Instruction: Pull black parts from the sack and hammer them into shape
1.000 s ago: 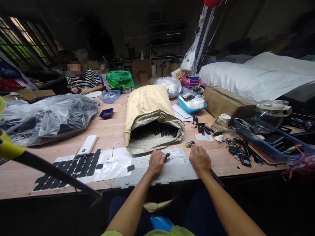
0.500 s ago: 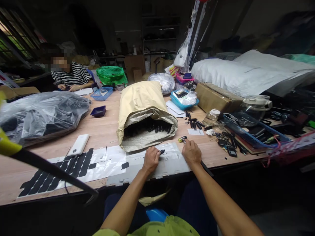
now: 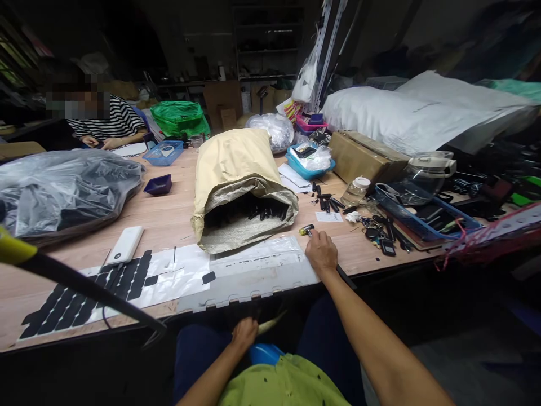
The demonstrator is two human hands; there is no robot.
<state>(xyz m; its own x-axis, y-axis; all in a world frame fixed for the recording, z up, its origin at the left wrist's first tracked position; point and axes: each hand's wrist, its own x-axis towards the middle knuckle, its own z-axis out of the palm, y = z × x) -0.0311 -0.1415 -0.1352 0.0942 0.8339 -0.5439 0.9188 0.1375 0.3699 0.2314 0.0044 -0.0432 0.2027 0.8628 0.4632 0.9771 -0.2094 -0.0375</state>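
Observation:
My right hand [image 3: 322,252] is closed round a small hammer [image 3: 306,229]. Its yellowish head pokes out beyond my fist, and its dark handle runs back past my wrist over the table edge. Below the edge, above my lap, is my left hand [image 3: 245,331], its fingers in shadow and mostly hidden. Near it are a pale strip of material [image 3: 270,323] and something blue [image 3: 265,354]. A grey-white board [image 3: 257,276] lies on the table in front of me. Behind it, a big cream sack [image 3: 236,158] gapes toward me with black pieces inside.
Left lie a sheet of black stickers [image 3: 84,296], a white power bank [image 3: 124,245] and a clear bag of dark things [image 3: 63,189]. Right are loose black parts [image 3: 327,203], a jar [image 3: 355,192], keys [image 3: 374,232] and a blue tray [image 3: 422,225]. A person [image 3: 112,121] sits across.
My left hand, which was pinching a small black piece over the board, has drawn back below the table edge, and that piece is gone from the board. The right hand still grips the hammer.

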